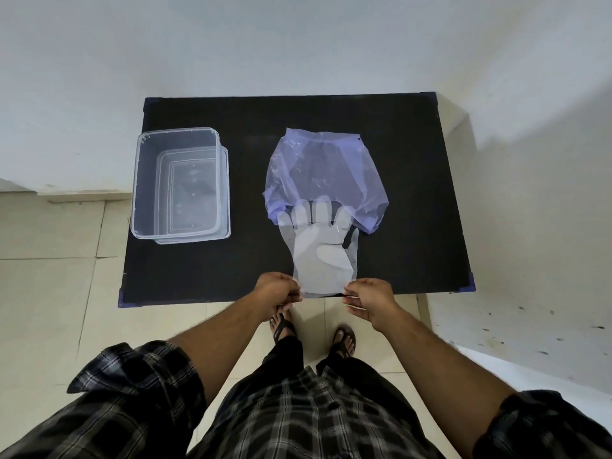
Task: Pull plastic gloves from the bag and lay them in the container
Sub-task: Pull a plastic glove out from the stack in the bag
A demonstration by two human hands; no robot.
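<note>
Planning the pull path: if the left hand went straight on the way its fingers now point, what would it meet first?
The left hand pinches the glove cuff, fingers pointing toward the right hand gripping the opposite corner. Straight on, it would crumple the cuff, then probably meet that hand; depth is unclear.

Black table (pixel 414 193): bare surface lies between the clear container (pixel 180 183) at the left and the purple bag (pixel 326 180) right of centre, leaving an open lane between them. The container's mouth faces up, unobstructed. A translucent glove (pixel 319 253) stretches from the bag's near opening to the near edge, pinched at its cuff by the left hand (pixel 276 291) and right hand (pixel 369 298), which occupy that edge's middle. The table's right strip and far edge lie bare; a wall (pixel 298 44) closes the far side.
</note>
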